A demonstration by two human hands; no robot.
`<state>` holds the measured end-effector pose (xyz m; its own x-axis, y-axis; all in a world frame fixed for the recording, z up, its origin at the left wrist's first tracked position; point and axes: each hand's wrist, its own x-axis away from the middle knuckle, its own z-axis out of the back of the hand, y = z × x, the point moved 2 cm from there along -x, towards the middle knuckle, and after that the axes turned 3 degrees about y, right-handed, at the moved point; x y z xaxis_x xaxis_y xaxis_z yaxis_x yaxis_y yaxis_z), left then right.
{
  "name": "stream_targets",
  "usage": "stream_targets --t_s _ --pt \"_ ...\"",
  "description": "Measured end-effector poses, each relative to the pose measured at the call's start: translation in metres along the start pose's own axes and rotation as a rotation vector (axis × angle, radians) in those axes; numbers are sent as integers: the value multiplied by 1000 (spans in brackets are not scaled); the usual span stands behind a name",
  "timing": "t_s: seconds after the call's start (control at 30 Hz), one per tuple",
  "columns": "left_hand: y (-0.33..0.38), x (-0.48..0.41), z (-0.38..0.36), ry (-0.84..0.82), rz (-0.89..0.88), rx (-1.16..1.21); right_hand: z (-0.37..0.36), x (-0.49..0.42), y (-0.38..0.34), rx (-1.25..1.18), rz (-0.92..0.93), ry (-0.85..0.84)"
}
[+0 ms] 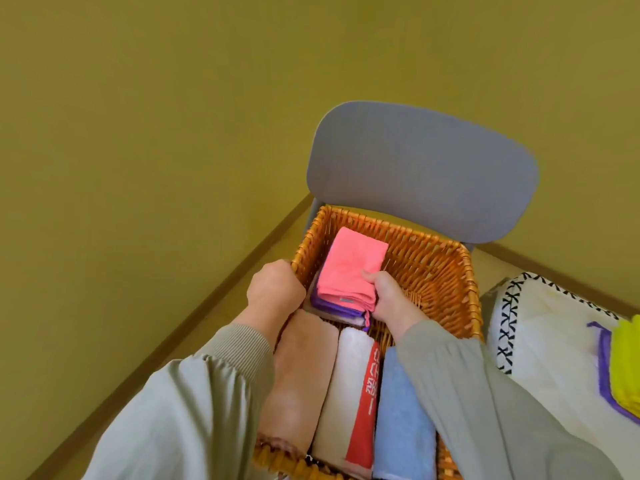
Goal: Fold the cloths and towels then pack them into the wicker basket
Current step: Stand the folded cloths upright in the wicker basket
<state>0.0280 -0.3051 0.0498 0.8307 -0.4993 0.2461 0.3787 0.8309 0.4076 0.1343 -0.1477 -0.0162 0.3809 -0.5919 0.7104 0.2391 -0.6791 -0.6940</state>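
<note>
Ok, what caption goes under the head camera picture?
Right hand holds a folded pink cloth inside the wicker basket while the left hand grips its rim.

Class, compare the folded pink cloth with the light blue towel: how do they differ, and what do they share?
The folded pink cloth is a small flat square; the light blue towel is a longer, thicker bundle. The right hand grips the pink cloth; no hand holds the blue towel. Both lie in the wicker basket.

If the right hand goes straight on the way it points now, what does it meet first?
The right hand already grips the folded pink cloth. Pushed further, it would probably meet the wicker basket wall near the far left corner; depth is unclear.
</note>
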Motion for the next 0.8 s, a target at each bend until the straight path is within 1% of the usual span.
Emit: stream_targets --t_s 0.1,0.17,0.3,0.4,0.5,0.57,0.63,0.8 --pt "1 -2 0 -1 5 -11 -9 -20 -3 73 80 38" --pt "0 -1 0 1 -1 -15 -10 -29 -2 117 99 43" --pt "-1 0 -1 8 -15 -9 -6 -11 0 203 -1 -1" --pt "-2 1 0 13 -15 -14 -3 -1 -2 170 -37 -68" --pt "-2 0 0 20 -23 -21 -7 -5 -8 126 -68 -92" --pt "-2 0 -1 19 -26 -22 -9 -12 -7 187 -67 -71" --pt "-2 0 0 13 -21 -24 -10 -12 -7 201 -25 -81" --pt "-1 1 1 2 -22 -29 -6 -5 -4 101 164 -146"
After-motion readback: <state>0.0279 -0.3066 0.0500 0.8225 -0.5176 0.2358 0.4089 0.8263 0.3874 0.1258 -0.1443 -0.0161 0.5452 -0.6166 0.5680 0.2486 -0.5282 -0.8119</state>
